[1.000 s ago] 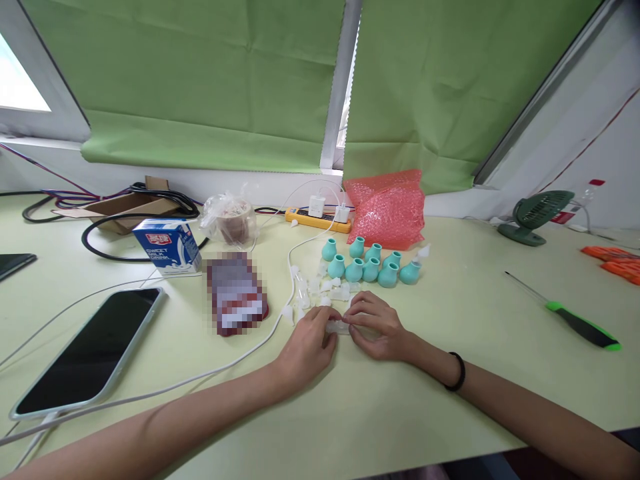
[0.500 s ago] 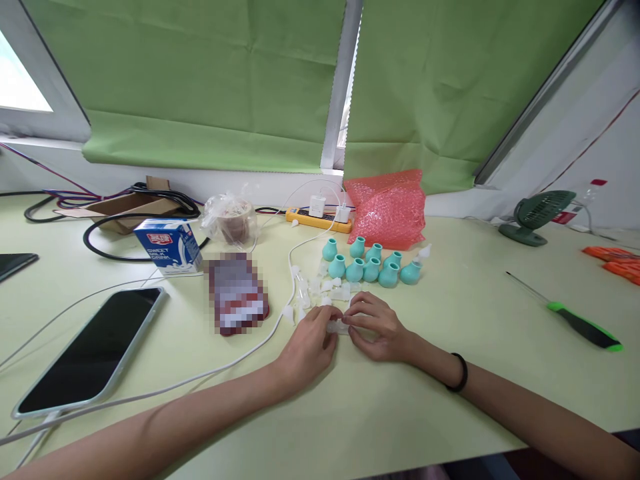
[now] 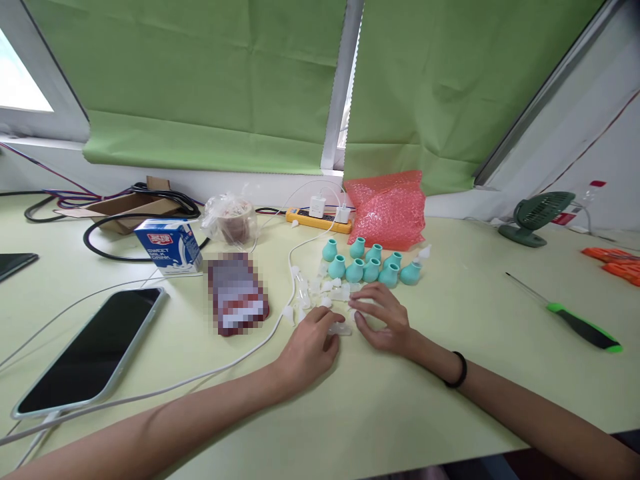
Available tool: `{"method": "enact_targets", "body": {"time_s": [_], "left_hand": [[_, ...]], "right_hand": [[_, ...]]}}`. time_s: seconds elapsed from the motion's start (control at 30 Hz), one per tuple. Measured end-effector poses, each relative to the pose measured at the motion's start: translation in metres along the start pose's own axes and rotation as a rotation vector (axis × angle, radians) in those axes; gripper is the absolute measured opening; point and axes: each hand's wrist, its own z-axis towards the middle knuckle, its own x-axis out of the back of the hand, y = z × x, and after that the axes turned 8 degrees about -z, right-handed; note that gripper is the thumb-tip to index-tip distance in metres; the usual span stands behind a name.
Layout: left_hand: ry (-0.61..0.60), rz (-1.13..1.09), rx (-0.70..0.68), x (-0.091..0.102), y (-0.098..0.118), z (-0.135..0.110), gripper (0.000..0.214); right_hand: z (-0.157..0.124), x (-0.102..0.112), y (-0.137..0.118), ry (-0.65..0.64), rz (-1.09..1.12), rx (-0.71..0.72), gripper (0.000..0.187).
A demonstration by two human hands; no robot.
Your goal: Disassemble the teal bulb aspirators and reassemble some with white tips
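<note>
My left hand (image 3: 311, 341) rests on the pale green table and pinches a small clear plastic piece (image 3: 341, 329) between thumb and fingers. My right hand (image 3: 381, 316) lies just to its right, fingers stretched forward and apart, reaching over a scatter of several small clear plastic parts (image 3: 327, 291); a black band circles its wrist. Behind the parts stand several teal rubber bulbs (image 3: 369, 266) in a cluster; one at the right carries a clear tip.
A phone (image 3: 93, 349) on a white cable lies at the left, with a milk carton (image 3: 168, 245) and a blurred packet (image 3: 235, 293) beyond. Pink bubble wrap (image 3: 387, 208) and a yellow power strip (image 3: 317, 218) sit at the back. A green-handled screwdriver (image 3: 575, 321) and a small fan (image 3: 535, 215) are at the right.
My right hand has let go of the clear piece and moved forward, fingers spreading over the loose parts. My left hand keeps hold of the piece.
</note>
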Motion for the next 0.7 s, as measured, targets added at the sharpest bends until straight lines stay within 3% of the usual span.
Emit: {"method": "enact_targets", "body": {"time_s": [0.13,0.23,0.33,0.43,0.57,0.7], "left_hand": [[-0.002,0.039,-0.005,0.0,0.0,-0.001,0.031],[-0.002,0.065,-0.015,-0.001,-0.001,-0.001,0.031],[0.006,0.101,-0.03,-0.002,0.0,-0.002,0.03],[0.006,0.131,-0.033,-0.002,0.001,-0.002,0.029],[-0.012,0.14,-0.022,0.0,0.003,-0.001,0.026],[0.002,0.085,-0.007,0.001,0.002,-0.001,0.021]], "right_hand": [[0.003,-0.001,0.014,-0.025,-0.282,-0.172,0.038],[0.005,-0.004,0.024,-0.175,-0.445,-0.283,0.049],[0.005,-0.007,0.028,-0.343,-0.511,-0.304,0.041],[0.003,-0.008,0.028,-0.398,-0.53,-0.303,0.031],[0.001,-0.01,0.028,-0.297,-0.492,-0.315,0.025],[0.001,-0.009,0.029,-0.057,-0.415,-0.27,0.02]]}}
